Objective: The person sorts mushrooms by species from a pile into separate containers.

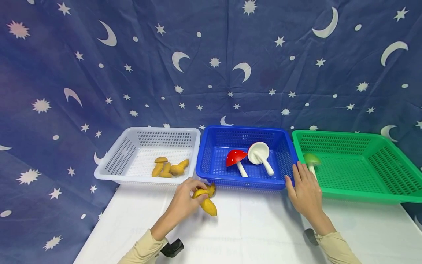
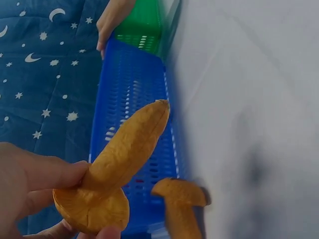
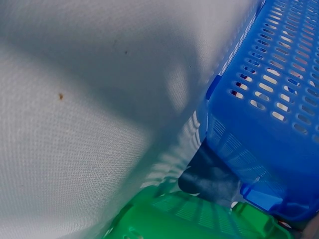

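Observation:
My left hand (image 1: 186,198) pinches a yellow-brown toy mushroom (image 1: 208,206) by its cap, in front of the gap between the white and blue baskets. In the left wrist view that mushroom (image 2: 127,147) points its stem up and away. A second yellow-brown mushroom (image 2: 180,201) lies on the table against the blue basket's front. My right hand (image 1: 306,190) rests with extended fingers on the near right corner of the blue basket (image 1: 244,182), beside the green basket (image 1: 357,194). The right wrist view shows mostly the baskets' corners and barely any of that hand.
The white basket (image 1: 145,179) on the left holds several yellow-brown mushrooms (image 1: 166,169). Inside the blue one lie two red-capped mushrooms (image 1: 236,158) with white stems. A green-capped mushroom (image 1: 311,160) leans in the green basket's left end. Behind hangs a blue star-patterned cloth (image 1: 204,80).

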The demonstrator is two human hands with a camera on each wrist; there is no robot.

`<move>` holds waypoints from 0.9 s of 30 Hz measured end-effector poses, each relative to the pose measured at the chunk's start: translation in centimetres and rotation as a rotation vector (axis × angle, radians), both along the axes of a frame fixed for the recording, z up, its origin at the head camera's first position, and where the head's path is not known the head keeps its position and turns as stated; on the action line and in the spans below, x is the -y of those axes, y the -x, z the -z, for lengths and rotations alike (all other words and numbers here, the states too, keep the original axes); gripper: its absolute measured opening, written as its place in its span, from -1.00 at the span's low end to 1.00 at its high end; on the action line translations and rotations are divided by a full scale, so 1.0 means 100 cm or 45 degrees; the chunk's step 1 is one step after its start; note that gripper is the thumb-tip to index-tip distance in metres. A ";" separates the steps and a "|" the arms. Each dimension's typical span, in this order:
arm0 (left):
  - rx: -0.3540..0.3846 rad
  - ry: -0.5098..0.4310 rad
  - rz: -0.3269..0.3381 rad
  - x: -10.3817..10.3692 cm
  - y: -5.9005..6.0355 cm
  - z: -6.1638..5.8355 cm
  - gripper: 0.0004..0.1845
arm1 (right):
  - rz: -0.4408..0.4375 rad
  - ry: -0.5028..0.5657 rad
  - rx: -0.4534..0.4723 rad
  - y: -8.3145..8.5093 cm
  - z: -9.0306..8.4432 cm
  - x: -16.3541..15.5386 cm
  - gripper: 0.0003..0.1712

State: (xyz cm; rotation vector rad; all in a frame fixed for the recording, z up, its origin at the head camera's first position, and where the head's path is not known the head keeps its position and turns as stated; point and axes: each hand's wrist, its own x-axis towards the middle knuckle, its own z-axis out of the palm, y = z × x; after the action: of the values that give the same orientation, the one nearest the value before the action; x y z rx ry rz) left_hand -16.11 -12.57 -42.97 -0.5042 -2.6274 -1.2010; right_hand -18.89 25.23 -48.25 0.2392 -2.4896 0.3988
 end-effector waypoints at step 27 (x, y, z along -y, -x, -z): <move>-0.106 0.014 -0.210 0.046 0.044 -0.042 -0.83 | -0.002 0.013 0.001 -0.001 0.002 0.000 -0.34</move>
State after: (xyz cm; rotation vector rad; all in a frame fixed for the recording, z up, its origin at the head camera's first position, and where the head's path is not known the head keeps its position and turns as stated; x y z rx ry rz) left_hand -20.52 -17.18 -38.76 -0.3245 -2.5498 -1.0920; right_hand -18.83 25.26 -48.44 0.2371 -2.4877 0.4125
